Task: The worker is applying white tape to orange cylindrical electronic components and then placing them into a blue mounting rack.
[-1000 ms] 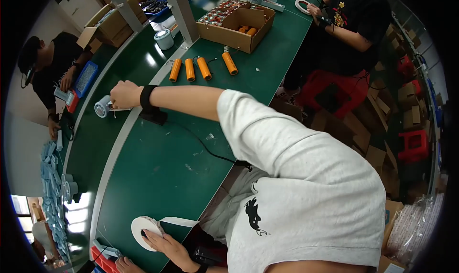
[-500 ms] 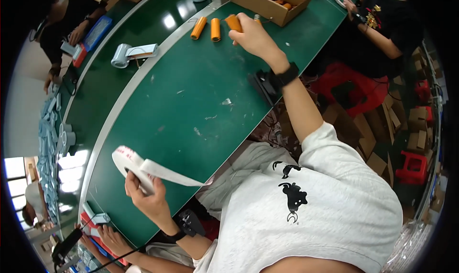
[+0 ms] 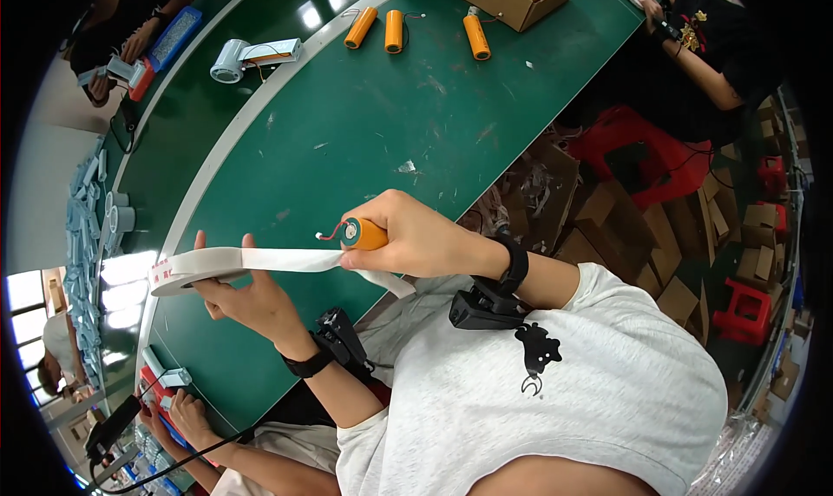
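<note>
My left hand (image 3: pixel 256 309) holds a roll of white tape (image 3: pixel 208 262), with fingers put through its ring and some fingertips sticking up beyond it. A loose strip of tape (image 3: pixel 291 260) runs from the roll across to my right hand (image 3: pixel 416 236). That hand is closed around an orange cylindrical battery (image 3: pixel 371 235), whose end with a red wire and small white plug points left. My right thumb presses on the strip just under the battery, and the tape's free end hangs past it. The palm side of the right hand is hidden.
Three orange batteries, one nearest the box (image 3: pixel 476 36), lie at the green table's far end beside a cardboard box (image 3: pixel 512 1). Left of the metal rail sits a light-blue device housing (image 3: pixel 256 58). Co-workers' hands show at lower left, upper left and upper right.
My right hand has come back from the far end with a battery and now meets the tape strip. My left hand has shifted left and turned the roll flatter.
</note>
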A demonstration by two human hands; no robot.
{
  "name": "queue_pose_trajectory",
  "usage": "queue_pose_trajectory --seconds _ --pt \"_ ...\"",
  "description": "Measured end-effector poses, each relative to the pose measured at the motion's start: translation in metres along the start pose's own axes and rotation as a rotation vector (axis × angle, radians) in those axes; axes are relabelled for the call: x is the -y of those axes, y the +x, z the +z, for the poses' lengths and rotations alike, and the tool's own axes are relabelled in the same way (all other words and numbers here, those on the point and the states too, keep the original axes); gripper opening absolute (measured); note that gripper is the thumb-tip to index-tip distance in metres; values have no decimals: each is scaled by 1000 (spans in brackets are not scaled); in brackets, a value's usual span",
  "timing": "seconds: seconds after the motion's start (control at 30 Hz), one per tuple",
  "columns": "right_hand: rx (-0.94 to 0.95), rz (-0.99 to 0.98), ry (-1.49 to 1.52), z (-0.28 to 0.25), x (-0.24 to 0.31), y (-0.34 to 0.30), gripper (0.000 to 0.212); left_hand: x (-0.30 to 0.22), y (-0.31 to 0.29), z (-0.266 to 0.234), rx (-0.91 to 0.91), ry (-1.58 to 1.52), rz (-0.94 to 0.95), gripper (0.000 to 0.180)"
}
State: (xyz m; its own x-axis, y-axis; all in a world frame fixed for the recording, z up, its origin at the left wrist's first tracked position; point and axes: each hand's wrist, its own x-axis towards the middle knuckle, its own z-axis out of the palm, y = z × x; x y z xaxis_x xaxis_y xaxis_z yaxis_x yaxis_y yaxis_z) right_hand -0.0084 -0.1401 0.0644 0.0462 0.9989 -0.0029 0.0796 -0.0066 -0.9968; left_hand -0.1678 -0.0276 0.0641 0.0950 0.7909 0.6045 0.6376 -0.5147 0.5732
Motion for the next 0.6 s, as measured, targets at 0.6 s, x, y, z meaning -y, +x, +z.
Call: queue_pose_trajectory --seconds 0.6 --pt "-358 -369 -56 4 9 27 27 4 -31 0 300 200 435 58"
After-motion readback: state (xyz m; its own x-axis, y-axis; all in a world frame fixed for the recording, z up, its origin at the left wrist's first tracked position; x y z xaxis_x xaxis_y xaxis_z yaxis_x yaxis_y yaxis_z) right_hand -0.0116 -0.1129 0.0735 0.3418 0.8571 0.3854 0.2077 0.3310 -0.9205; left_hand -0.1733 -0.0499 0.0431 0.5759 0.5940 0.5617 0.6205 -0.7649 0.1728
